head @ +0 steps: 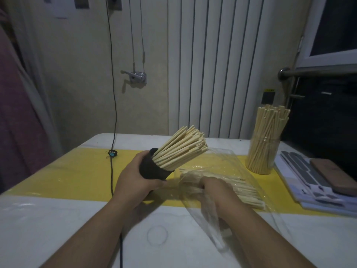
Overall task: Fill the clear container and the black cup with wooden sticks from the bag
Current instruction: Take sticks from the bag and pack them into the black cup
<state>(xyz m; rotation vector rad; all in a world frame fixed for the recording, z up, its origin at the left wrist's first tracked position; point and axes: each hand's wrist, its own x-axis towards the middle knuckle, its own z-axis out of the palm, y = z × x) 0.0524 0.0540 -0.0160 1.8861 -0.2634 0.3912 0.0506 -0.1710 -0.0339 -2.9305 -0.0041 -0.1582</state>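
My left hand (pixel 135 180) wraps cup (pixel 154 169), centre frame, tilted right, nearly full. My right hand (pixel 216 190) inside bag (pixel 222 157), fingers curled round sticks (pixel 247 192). Container (pixel 262 155) full, right. Take small bunch, ends aligned, slide in.

Dim, cool light is washing the scene; glare is shining on the bag (pixel 222 157), while corners far from it are darkening and bowing.

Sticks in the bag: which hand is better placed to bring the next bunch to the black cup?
Right. The right hand is inside the clear bag, its fingers curled over the sticks there. The left hand is busy: it grips the tilted black cup, mouth toward the bag.
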